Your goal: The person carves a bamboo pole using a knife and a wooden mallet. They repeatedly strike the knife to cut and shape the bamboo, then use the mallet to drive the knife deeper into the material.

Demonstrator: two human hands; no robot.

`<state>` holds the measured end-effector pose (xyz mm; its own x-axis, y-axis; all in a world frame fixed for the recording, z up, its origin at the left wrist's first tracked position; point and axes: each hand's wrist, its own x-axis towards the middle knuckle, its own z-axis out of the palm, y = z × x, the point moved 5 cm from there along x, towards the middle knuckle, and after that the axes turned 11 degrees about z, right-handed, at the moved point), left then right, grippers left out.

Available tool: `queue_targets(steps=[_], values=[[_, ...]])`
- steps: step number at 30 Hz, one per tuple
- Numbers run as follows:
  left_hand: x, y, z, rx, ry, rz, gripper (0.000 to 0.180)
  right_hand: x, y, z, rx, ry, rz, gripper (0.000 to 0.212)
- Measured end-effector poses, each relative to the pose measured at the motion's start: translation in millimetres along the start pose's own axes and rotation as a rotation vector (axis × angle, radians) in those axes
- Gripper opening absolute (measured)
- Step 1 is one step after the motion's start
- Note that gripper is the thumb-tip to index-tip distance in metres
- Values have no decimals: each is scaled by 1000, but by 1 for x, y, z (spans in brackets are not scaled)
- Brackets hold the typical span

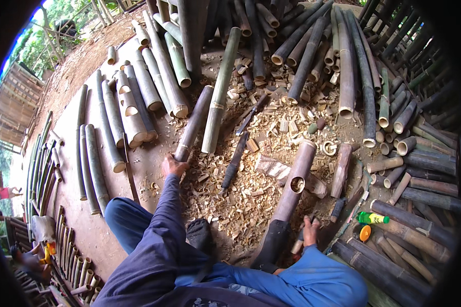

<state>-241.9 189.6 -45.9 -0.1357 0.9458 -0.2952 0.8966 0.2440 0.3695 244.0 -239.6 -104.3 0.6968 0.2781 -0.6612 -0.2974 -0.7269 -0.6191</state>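
My left hand (174, 166) is closed around the lower end of a brown bamboo pole (194, 123) that slants up and away from me. My right hand (311, 231), beside my bent right knee, has its fingers curled around a short handle-like piece (297, 244) with a pale end; the rest of it is hard to make out. Between my hands lies a bamboo tube (288, 197) with an oval hole cut in its side, its near end against my black-covered foot (271, 245). A dark tool with a wrapped grip (235, 163) rests on the shavings.
Wood shavings (215, 199) cover the ground ahead. A knife (252, 114), a split wood block (292, 174) and a wood piece (341, 171) lie there. Bamboo poles (220, 97) are spread ahead and left; cut bamboo (425, 163) is piled right, near a green bottle (372, 218). Another person (28, 263) is at lower left.
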Motion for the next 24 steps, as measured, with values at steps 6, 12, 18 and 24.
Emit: queue_targets(steps=[6,12,18,24], values=[[-31,79,-73,-187,277,236,62,24,57,-2,-229,278,-302,45],[-128,256,-88,-1303,-470,740,52,41,54,-9,-370,244,-295,33],[-220,399,-73,-1459,-870,1125,55,32,42,-7,-325,246,-173,42],[-273,424,-52,-1444,-969,1195,65,-4,20,6,-317,250,-69,49]])
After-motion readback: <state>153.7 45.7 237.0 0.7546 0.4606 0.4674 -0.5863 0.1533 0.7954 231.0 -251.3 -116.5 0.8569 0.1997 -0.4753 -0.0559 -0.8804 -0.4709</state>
